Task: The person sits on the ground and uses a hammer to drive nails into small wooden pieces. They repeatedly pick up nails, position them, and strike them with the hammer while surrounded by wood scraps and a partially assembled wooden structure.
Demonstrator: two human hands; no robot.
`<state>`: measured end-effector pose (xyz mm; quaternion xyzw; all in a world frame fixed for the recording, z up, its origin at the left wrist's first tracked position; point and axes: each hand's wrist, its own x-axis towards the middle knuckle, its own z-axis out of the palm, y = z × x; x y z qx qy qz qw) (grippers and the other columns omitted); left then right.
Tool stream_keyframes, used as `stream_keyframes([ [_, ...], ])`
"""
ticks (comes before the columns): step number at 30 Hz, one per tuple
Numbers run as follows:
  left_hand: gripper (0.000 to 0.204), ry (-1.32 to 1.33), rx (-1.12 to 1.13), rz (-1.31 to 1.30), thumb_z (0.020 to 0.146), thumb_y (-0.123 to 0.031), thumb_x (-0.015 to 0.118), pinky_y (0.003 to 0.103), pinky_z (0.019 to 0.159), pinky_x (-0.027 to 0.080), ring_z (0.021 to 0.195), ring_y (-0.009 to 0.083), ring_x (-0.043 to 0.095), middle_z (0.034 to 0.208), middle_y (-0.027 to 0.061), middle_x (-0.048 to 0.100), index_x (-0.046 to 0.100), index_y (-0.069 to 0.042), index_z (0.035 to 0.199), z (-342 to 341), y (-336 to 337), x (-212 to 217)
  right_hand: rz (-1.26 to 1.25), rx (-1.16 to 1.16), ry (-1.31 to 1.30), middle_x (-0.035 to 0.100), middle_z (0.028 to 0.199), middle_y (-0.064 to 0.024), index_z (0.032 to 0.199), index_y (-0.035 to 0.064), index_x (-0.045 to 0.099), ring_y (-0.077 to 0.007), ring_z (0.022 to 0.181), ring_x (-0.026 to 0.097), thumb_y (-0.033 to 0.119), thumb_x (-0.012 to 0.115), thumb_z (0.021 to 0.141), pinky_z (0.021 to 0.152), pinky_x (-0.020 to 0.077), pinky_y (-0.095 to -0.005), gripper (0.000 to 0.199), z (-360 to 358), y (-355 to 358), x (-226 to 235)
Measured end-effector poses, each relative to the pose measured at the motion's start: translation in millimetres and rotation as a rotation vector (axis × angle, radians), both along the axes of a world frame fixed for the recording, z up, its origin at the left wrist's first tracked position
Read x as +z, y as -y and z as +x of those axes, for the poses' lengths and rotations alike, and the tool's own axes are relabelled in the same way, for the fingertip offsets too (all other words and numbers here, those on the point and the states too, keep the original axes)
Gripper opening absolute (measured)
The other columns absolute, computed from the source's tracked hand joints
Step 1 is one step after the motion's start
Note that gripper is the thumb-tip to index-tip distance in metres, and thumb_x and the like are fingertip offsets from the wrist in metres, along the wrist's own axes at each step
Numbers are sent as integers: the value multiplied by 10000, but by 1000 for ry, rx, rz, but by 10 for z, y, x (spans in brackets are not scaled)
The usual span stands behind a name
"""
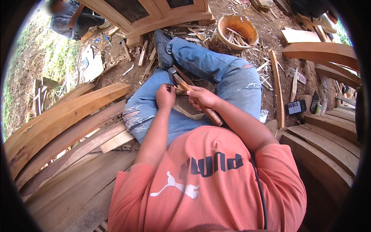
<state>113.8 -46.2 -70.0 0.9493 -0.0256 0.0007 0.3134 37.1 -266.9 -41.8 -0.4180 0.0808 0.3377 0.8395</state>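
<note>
Closed around the wooden handle of a hammer [213,115] is my right hand [201,97], above my lap between my bent legs. The dark metal head of the hammer points away from me, close to my shoe. My left hand [165,96] rests by my left leg in torn blue jeans [143,106], just left of the hammer. Its fingers are curled together, and whatever they hold is hidden. Beneath the hands, thin wood pieces [183,110] show between my legs.
Ahead stands a wooden panelled frame [166,19] beside a bucket [236,29] of wood scraps. Curved planks [69,116] lie at left, more boards [328,143] at right. A phone [296,107] lies at right. Another person [69,25] sits far left; someone [311,7] is far right.
</note>
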Motion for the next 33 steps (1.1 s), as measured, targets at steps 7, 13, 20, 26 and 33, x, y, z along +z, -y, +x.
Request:
stream_keyframes([
  [7, 239, 55, -7, 0, 984, -246, 772, 474, 788, 618, 870, 390, 799, 927, 205, 808, 742, -9, 988, -51, -2, -32, 11, -58, 23, 551, 810, -25, 1702, 175, 360, -134, 552, 531, 284, 549, 1152, 488, 453, -321, 592, 31, 10, 50],
  [13, 245, -15, 6, 14, 995, -257, 769, 451, 774, 620, 857, 363, 806, 916, 194, 811, 748, -13, 995, -67, 52, 69, -47, -13, 46, 520, 778, -7, 1748, 228, 313, -127, 546, 492, 293, 543, 1157, 487, 458, -325, 638, 35, 0, -36],
  [20, 251, -10, 17, 9, 988, -264, 780, 439, 769, 623, 844, 344, 809, 918, 184, 815, 753, -15, 989, -63, 88, 32, -69, -5, 41, 521, 770, -3, 1761, 223, 291, -113, 539, 501, 284, 548, 1151, 474, 449, -306, 665, 33, -1, -95],
  [26, 233, 81, -16, 42, 994, -244, 774, 454, 767, 621, 848, 357, 807, 913, 184, 813, 751, -12, 1002, -50, -39, -67, -55, -21, 113, 503, 759, -2, 1757, 208, 292, -108, 534, 505, 265, 546, 1155, 458, 443, -292, 656, 73, -58, 12],
  [33, 232, 38, 1, 17, 1015, -245, 756, 460, 764, 617, 851, 365, 806, 915, 189, 813, 741, -14, 1001, -5, -48, -108, -172, -20, 101, 514, 727, 3, 1739, 181, 344, -106, 520, 509, 256, 553, 1151, 455, 444, -305, 629, 77, -53, -44],
])
